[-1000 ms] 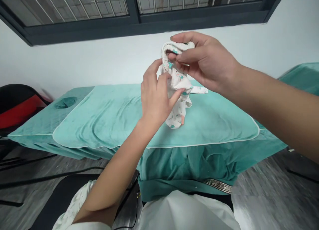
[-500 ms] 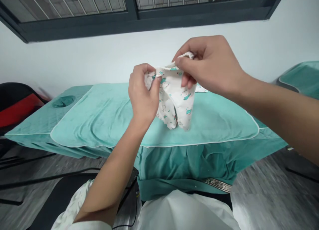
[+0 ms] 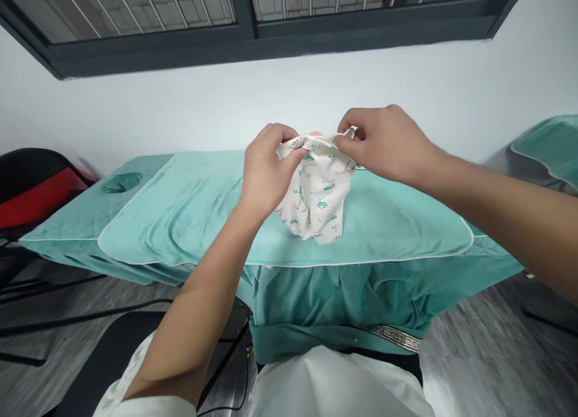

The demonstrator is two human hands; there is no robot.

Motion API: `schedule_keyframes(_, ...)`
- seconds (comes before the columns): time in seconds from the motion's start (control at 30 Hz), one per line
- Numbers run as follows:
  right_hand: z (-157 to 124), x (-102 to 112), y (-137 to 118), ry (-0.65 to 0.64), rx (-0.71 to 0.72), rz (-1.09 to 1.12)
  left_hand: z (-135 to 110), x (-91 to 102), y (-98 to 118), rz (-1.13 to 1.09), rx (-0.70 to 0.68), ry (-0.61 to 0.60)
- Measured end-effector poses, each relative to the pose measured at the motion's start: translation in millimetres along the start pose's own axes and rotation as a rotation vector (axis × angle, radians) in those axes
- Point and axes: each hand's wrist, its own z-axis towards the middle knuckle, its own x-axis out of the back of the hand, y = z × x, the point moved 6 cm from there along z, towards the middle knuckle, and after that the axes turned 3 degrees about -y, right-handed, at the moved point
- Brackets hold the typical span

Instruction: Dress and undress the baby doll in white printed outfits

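Observation:
A small white garment (image 3: pixel 318 197) printed with teal and pink figures hangs in the air above the teal-covered bed (image 3: pixel 180 212). My left hand (image 3: pixel 266 173) pinches the left end of its elastic top edge. My right hand (image 3: pixel 383 143) pinches the right end of the same edge. The two hands hold the edge stretched between them at about the same height, and the cloth droops below, its bottom close to the bed's near edge.
The bed has a face hole (image 3: pixel 121 181) at its left end and a teal skirt down to the grey floor. A black and red seat (image 3: pixel 31 191) stands at far left. Another teal bed (image 3: pixel 548 146) is at right. Cables cross the floor at left.
My left hand took hold of the garment's top edge. Both hands came down and spread the edge out between them, so the bunched cloth now hangs open.

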Motion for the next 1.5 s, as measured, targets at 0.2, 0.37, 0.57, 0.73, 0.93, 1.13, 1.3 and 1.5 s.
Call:
schedule_keyframes(0.2, -12.4, -19.8, -11.9, 0.036, 0.353, 0.102, 0.3, -7.8, -5.1, -0.127, 0.094, -0.077)
schedule_keyframes(0.37, -8.4, -40.8, -6.1, -0.03, 0.489, 0.169, -4.4, -4.3, -6.1, -0.154, 0.073, -0.02)
schedule_keyframes(0.57, 5.6, -54.8, 4.3, -0.207, 0.288, 0.385, -3.7, -19.1, -21.2, -0.216, 0.124, 0.043)
schedule_keyframes(0.73, 22.3, -59.9, 27.6, 0.013, 0.018, 0.564, -4.3, -52.6, -35.6, -0.329, 0.267, -0.244)
schedule_keyframes(0.93, 23.6, -72.4, 41.6, 0.047, -0.013, 0.651, -10.2, -71.8, -29.0, -0.413, 0.295, -0.519)
schedule_keyframes(1.13, 14.7, -77.3, 48.6, -0.342, 0.095, 0.766, 7.3, -64.6, -52.0, -0.649, 0.404, -0.185)
schedule_keyframes(1.3, 14.1, -96.2, 57.2, -0.477, 0.052, 0.89, 1.1, -85.3, -60.2, -0.8, 0.495, -0.196)
schedule_keyframes(1.5, 29.6, -106.4, 70.3, -0.129, -0.088, 1.236, -23.7, -111.7, -51.9, -0.775, 0.506, -0.653)
